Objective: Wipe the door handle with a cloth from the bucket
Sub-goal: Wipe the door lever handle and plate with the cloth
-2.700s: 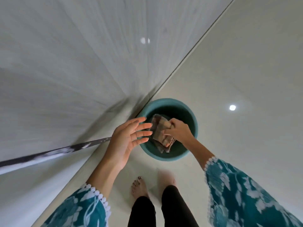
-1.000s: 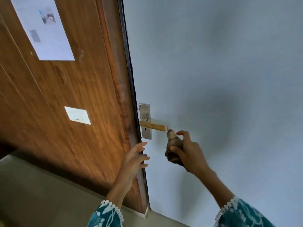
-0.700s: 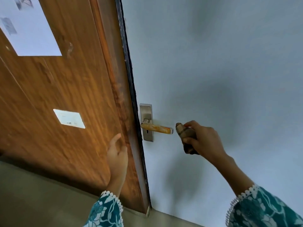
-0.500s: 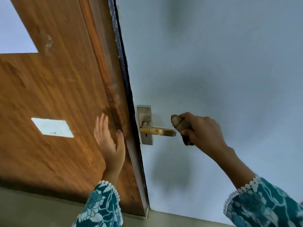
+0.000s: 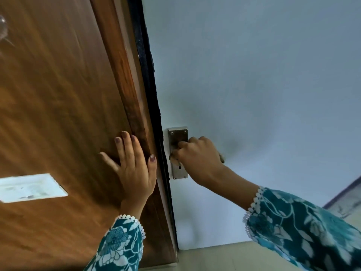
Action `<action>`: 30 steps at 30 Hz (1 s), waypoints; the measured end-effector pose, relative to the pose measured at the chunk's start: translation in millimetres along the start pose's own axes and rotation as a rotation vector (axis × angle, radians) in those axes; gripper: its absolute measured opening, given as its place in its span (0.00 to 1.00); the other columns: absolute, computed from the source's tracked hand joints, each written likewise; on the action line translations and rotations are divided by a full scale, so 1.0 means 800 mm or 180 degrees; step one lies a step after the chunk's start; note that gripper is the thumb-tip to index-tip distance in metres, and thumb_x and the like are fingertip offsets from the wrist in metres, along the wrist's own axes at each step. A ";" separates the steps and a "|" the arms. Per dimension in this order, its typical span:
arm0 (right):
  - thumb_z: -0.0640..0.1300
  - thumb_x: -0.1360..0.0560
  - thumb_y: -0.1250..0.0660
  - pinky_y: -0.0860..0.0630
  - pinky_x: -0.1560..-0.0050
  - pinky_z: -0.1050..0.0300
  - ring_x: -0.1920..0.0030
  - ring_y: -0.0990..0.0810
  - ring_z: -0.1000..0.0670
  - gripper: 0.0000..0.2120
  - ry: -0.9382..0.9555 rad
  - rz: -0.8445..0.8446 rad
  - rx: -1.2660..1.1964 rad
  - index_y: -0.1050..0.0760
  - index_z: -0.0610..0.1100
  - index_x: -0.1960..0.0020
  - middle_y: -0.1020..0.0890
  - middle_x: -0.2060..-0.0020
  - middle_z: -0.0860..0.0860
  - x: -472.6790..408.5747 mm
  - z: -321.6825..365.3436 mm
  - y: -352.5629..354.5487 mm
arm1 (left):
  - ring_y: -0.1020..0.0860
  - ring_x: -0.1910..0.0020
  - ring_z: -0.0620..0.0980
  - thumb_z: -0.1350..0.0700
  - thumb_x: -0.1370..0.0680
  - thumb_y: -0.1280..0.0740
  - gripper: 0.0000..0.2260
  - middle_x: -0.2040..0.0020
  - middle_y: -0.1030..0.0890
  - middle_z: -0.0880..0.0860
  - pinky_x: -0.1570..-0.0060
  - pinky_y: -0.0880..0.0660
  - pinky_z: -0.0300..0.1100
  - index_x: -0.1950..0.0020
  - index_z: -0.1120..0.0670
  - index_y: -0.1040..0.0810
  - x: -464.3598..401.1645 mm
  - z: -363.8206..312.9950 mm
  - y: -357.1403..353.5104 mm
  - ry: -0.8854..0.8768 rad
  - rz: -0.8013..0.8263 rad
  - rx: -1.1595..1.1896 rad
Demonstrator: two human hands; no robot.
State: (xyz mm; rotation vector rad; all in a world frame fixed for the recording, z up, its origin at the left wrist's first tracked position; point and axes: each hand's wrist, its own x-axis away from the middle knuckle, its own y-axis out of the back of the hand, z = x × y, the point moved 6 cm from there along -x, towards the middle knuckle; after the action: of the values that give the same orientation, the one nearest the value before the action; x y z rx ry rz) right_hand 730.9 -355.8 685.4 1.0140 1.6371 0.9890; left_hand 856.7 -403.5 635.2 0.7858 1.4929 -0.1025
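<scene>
**Right Hand Clamped Over Door Handle, Left Braced on Wood**

Right hand [image 5: 199,159] clenched in a fist around the door handle [image 5: 172,158], knuckles toward the camera, lever almost wholly hidden under the fingers. Cloth [image 5: 221,158] barely visible: only a small scrap showing at the far edge of the fist, presumably pressed between palm and lever, though contact cannot be confirmed. Just behind the fist, a brushed-metal backplate [image 5: 178,133], upright, with two screws at its top and a keyhole below the hand. Backplate fixed to a pale blue door leaf [image 5: 254,85] filling the right side of the view.

Left hand [image 5: 132,169] open and flat, fingers spread, palm pressed against the brown wooden panel [image 5: 58,94] just beside the dark door edge [image 5: 150,85]. Both wrists in teal floral sleeves [image 5: 293,227] trimmed with white lace. White rectangular label [image 5: 31,187] on the wood, well left of the open hand. Bucket out of view.
</scene>
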 end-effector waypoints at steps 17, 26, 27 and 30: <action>0.34 0.27 0.40 0.34 0.63 0.56 0.57 0.22 0.44 0.16 -0.0692 0.0393 0.0460 0.23 0.54 0.50 0.21 0.58 0.51 0.038 -0.050 -0.007 | 0.54 0.22 0.50 0.49 0.18 0.49 0.27 0.20 0.56 0.49 0.29 0.63 0.61 0.22 0.56 0.52 0.012 0.003 -0.008 -0.0365 -0.0406 0.0216; 0.36 0.25 0.39 0.37 0.60 0.54 0.52 0.22 0.43 0.16 -0.0529 0.0390 0.0502 0.25 0.50 0.42 0.20 0.52 0.49 0.018 -0.014 -0.011 | 0.54 0.22 0.50 0.49 0.18 0.49 0.27 0.20 0.56 0.48 0.29 0.64 0.59 0.22 0.55 0.52 0.012 0.002 -0.005 -0.0375 -0.0405 0.0294; 0.37 0.28 0.35 0.37 0.63 0.55 0.56 0.21 0.44 0.14 -0.0579 0.0361 0.0571 0.23 0.53 0.47 0.19 0.56 0.50 0.026 -0.026 -0.011 | 0.54 0.22 0.50 0.49 0.18 0.50 0.27 0.20 0.56 0.48 0.29 0.65 0.59 0.22 0.55 0.52 0.012 0.003 -0.005 -0.0379 -0.0414 0.0306; 0.38 0.32 0.31 0.35 0.67 0.57 0.63 0.20 0.46 0.17 -0.0951 0.0426 0.0625 0.21 0.58 0.51 0.19 0.62 0.53 0.055 -0.068 -0.014 | 0.54 0.22 0.50 0.49 0.18 0.50 0.27 0.20 0.55 0.49 0.29 0.65 0.59 0.22 0.55 0.52 0.012 0.003 -0.006 -0.0387 -0.0443 0.0303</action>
State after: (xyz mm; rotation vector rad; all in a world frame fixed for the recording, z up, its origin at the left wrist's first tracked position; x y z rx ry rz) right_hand 666.9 -326.5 675.2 1.3494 1.4506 0.7298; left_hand 857.4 -404.7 624.6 0.7379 1.4340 -0.3227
